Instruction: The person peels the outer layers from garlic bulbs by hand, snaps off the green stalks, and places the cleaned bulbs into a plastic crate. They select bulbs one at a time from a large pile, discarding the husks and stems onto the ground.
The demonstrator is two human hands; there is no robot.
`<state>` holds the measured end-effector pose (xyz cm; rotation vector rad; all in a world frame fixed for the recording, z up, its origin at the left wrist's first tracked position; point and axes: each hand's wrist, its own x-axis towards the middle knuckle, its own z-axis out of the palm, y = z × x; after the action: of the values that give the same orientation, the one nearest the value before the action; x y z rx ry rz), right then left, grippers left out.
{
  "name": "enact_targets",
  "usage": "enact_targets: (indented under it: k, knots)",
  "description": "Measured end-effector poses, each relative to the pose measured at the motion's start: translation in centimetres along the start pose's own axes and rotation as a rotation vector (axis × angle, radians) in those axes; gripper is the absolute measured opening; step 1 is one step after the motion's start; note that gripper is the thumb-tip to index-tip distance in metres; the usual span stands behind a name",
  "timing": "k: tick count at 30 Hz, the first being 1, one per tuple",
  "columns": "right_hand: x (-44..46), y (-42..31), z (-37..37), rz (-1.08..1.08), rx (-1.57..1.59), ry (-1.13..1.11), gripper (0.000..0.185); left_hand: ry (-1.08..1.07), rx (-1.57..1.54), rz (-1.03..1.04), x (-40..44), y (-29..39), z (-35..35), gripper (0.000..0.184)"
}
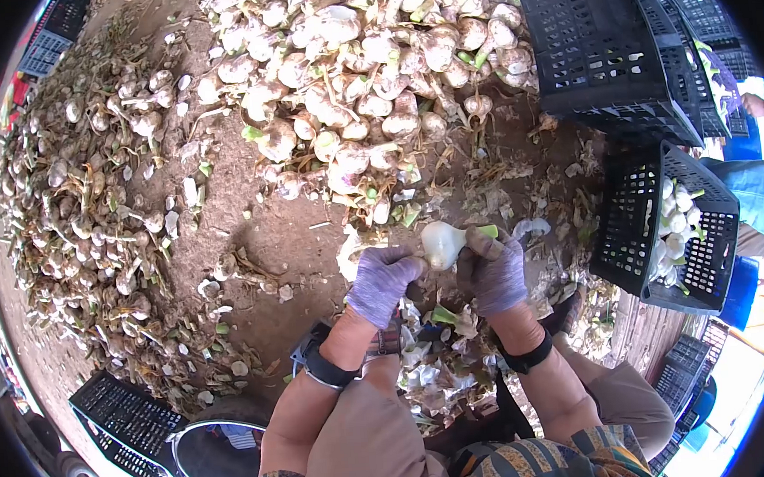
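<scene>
Both my hands wear purple-grey gloves and meet at a clean white garlic bulb (442, 244) in front of my knees. My right hand (496, 270) is closed round the bulb's short stem, whose green cut end pokes out above the fingers. On the bulb's other side, my left hand (386, 282) has its fingers pressed together at the bulb's lower left; whether they grip the bulb or a bit of skin is too small to tell. Beyond my hands rises a big heap of dirty garlic bulbs (345, 90). White peeled skins (427, 373) lie between my legs.
On the right a black crate (625, 230) holds white bulbs (676, 231), with a larger black crate (599, 42) above it. More garlic (87, 197) covers the ground at left. A black bucket (216, 463) and a crate (129, 416) stand lower left. People's parts show at far right.
</scene>
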<state>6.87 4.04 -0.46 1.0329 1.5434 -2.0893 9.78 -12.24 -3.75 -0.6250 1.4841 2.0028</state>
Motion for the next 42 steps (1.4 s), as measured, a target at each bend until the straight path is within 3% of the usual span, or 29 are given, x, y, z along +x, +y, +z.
enact_targets:
  k: [3, 6, 8, 10, 12, 13, 15, 18, 21, 22, 25, 29, 35, 37, 38, 40, 42]
  knots:
    - [0.1, -0.3, 0.1, 0.104, 0.093, 0.036, 0.006, -0.023, -0.152, -0.061, 0.2, -0.8, -0.9, 0.018]
    - [0.1, -0.3, 0.4, 0.059, 0.102, 0.027, 0.008, -0.098, -0.201, -0.021, 0.1, -0.5, -0.5, 0.03]
    - [0.3, -0.1, 0.2, 0.023, 0.031, -0.018, 0.009, -0.009, 0.15, 0.369, -0.6, 1.1, 1.3, 0.053]
    - [0.2, -0.2, 0.1, -0.016, -0.038, -0.061, 0.01, -0.084, 0.101, 0.398, -0.3, 0.4, 1.0, 0.061]
    - [-0.1, -0.7, 0.1, -0.127, -0.164, -0.153, 0.01, -0.121, 0.015, 0.252, -0.1, 0.4, 0.9, 0.052]
    - [0.0, -1.0, 0.0, -0.127, -0.164, -0.15, 0.01, -0.124, 0.014, 0.251, -0.4, 0.7, 0.7, 0.052]
    - [0.3, -1.5, -0.3, -0.043, -0.173, -0.206, 0.012, -0.249, -0.251, 0.001, -1.3, 1.4, 0.0, 0.042]
    - [-0.2, -2.4, 0.3, 0.045, 0.001, -0.161, 0.012, -0.083, -0.052, 0.061, -1.1, 0.3, -0.4, 0.03]
    - [0.2, -1.8, -0.5, 0.042, -0.004, -0.126, 0.013, -0.153, -0.013, 0.026, -1.2, 0.2, -1.0, 0.016]
    - [0.1, -1.7, -0.5, 0.047, -0.004, -0.126, 0.013, -0.15, -0.014, 0.022, -1.3, 0.2, -0.7, 0.016]
    - [0.1, -1.6, -0.5, 0.028, -0.05, -0.164, 0.013, -0.063, 0.42, 0.198, -1.3, 1.5, 0.2, 0.021]
    - [-0.3, -1.7, -0.7, 0.058, -0.129, -0.204, 0.012, -0.14, 0.4, 0.231, -1.3, 1.4, -0.5, 0.019]
    - [0.1, -0.3, -1.8, 0.025, -0.208, -0.208, 0.015, -0.161, 0.633, 0.37, -0.9, 0.6, -0.8, 0.017]
    - [-0.1, 0.0, -1.7, -0.016, -0.25, -0.205, 0.016, -0.136, 0.261, 0.136, -1.3, 0.3, -0.8, 0.017]
    - [-0.2, 0.2, -1.5, 0.044, -0.166, -0.161, 0.015, -0.14, 0.263, 0.137, -1.6, 0.6, -0.6, 0.017]
    - [-0.1, 0.4, -1.4, 0.103, -0.081, -0.117, 0.015, -0.075, -0.147, -0.065, -2.2, 1.6, -0.1, 0.018]
    - [0.1, 0.5, -1.3, 0.112, -0.075, -0.11, 0.017, -0.092, -0.13, -0.064, -2.4, 1.8, -0.1, 0.022]
